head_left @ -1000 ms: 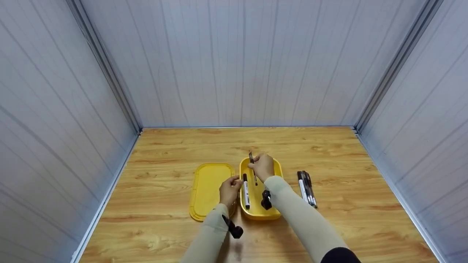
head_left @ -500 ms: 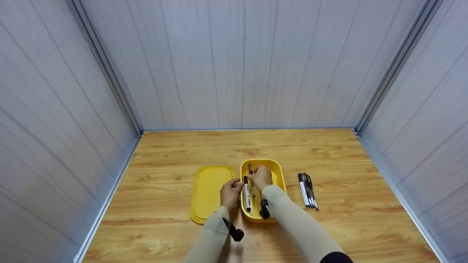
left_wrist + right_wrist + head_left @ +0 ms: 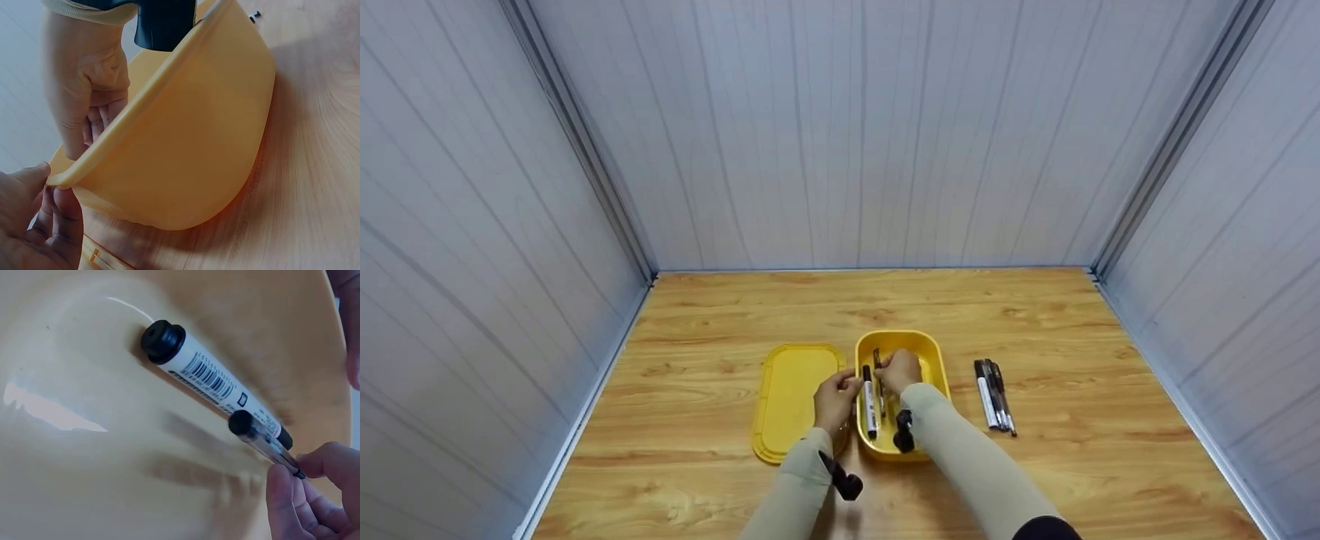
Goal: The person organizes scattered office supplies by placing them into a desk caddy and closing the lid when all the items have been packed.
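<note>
A yellow plastic box (image 3: 931,358) stands lidless on the wooden table. My left hand (image 3: 834,403) is at its left side; in the left wrist view, thumb and fingers (image 3: 66,216) pinch the box's rim. Inside, a white marker with a black cap (image 3: 870,405) lies along the left wall. My right hand (image 3: 901,371) reaches into the box and pinches a slim clear-barrelled pen (image 3: 267,444) between thumb and fingers. That pen runs beside the marker, roughly parallel to it, and its shadow falls on the box floor in the right wrist view.
The yellow lid (image 3: 799,397) lies flat left of the box, partly under my left hand. Right of the box, a white marker (image 3: 985,397) and dark pens (image 3: 1000,390) lie side by side. Pale panel walls (image 3: 855,135) enclose the table's back and sides.
My right hand has lowered the pen from above the box's far rim down into the box beside the marker. My left hand stays at the rim. The head view has shifted slightly.
</note>
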Action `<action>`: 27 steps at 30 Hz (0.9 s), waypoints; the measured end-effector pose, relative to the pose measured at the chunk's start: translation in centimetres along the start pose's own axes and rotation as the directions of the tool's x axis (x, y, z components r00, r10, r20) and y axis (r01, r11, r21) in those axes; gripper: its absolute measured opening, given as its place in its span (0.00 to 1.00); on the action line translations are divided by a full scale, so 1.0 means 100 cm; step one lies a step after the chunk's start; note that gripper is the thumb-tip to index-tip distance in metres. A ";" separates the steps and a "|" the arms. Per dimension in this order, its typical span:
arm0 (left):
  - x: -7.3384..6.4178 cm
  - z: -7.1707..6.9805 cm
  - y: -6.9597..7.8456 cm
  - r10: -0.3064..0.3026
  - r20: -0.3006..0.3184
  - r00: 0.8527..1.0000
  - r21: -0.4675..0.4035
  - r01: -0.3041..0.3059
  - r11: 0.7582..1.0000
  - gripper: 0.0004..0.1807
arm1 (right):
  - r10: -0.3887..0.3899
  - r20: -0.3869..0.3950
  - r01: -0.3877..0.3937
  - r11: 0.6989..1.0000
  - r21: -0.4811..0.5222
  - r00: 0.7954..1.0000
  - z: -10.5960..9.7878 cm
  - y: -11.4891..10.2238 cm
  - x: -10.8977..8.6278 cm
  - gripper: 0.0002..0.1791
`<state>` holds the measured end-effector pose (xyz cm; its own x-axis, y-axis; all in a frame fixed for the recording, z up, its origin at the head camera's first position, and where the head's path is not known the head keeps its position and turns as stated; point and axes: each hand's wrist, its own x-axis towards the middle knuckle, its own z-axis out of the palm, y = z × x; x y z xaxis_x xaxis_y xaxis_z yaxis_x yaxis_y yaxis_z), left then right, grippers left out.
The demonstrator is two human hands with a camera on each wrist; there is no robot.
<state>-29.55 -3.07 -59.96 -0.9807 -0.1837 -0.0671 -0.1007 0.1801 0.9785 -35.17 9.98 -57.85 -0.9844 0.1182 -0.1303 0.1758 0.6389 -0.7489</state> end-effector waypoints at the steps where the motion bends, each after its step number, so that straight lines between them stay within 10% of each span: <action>1: -0.001 0.000 0.000 0.000 0.000 1.000 0.001 0.000 1.000 0.15 | 0.000 0.006 0.000 1.000 -0.002 1.000 0.001 0.001 0.000 0.06; 27: 0.001 -0.001 0.000 0.018 -0.010 1.000 0.033 -0.018 0.999 0.14 | 0.055 0.125 -0.064 0.995 0.070 0.991 0.007 0.006 0.006 0.09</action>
<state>-29.58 -3.17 -59.91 -0.9805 -0.1906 -0.0473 -0.0888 0.2155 0.9725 -35.71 9.89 -58.82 -0.9662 0.0567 -0.2513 0.2374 0.5750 -0.7830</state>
